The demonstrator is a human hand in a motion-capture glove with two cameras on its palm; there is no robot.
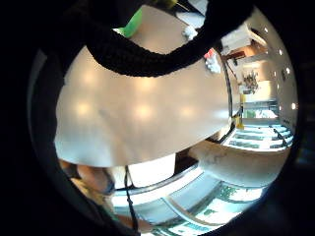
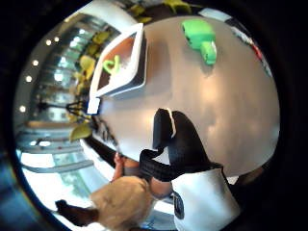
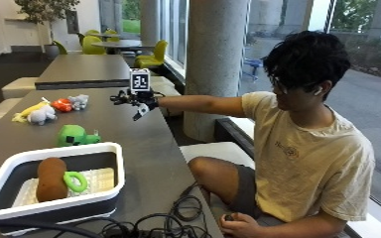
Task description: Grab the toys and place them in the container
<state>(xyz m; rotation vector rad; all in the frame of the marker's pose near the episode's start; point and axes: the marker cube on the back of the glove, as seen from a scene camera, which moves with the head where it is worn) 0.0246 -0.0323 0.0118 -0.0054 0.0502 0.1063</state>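
Observation:
My gloved right hand (image 3: pixel 134 101) hovers over the far part of the grey table (image 3: pixel 144 148) with fingers spread, holding nothing. To its left lies a cluster of small toys: a grey plush (image 3: pixel 80 101), a red toy (image 3: pixel 62 104), another grey plush (image 3: pixel 42 115) and a yellow toy (image 3: pixel 24 113). A green block toy (image 3: pixel 77 135) (image 2: pixel 199 38) lies nearer, between the hand and the container. The white container (image 3: pixel 104 148) (image 2: pixel 139 62) stands at the near left and holds a brown toy (image 3: pixel 50 178) and a green ring (image 3: pixel 76 181) (image 2: pixel 111 65).
Black cables (image 3: pixel 158 223) lie on the table's near end beside the container. A second table (image 3: pixel 85 69) and yellow chairs stand behind. A concrete pillar (image 3: pixel 216 59) rises right of the table. The person sits on the bench at the table's right side.

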